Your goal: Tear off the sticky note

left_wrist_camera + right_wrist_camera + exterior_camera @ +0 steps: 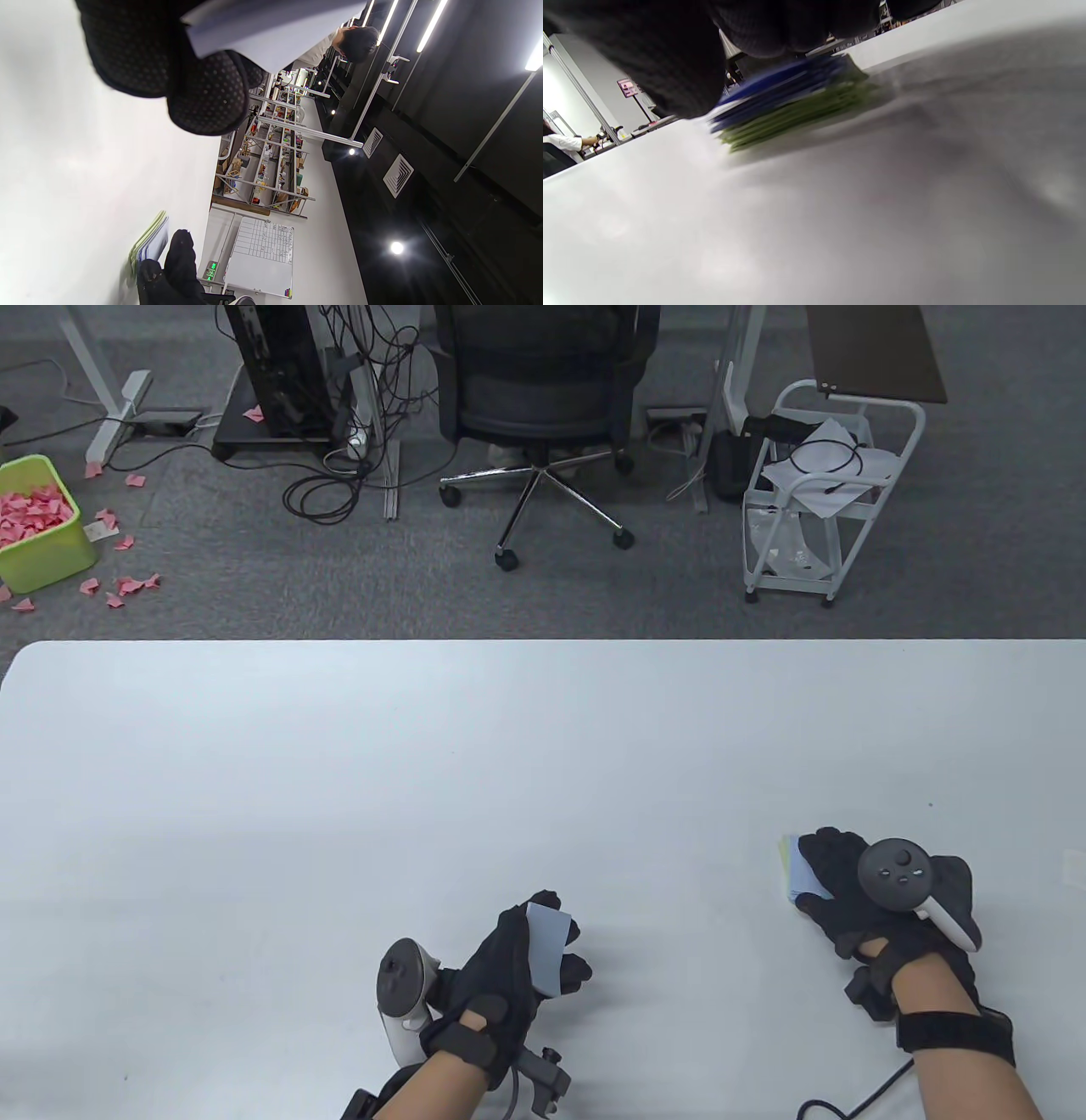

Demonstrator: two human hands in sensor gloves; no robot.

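Observation:
My left hand holds a single pale blue sticky note above the table's near middle; the note also shows at the top of the left wrist view against my gloved fingers. My right hand rests flat on a sticky note pad at the near right, pressing it to the table. The pad has blue sheets over green ones, seen close in the right wrist view and far off in the left wrist view. Most of the pad is hidden under the right hand.
The white table spreads beyond both hands. On the floor past its far edge stand a green bin of crumpled pink notes, an office chair and a white cart.

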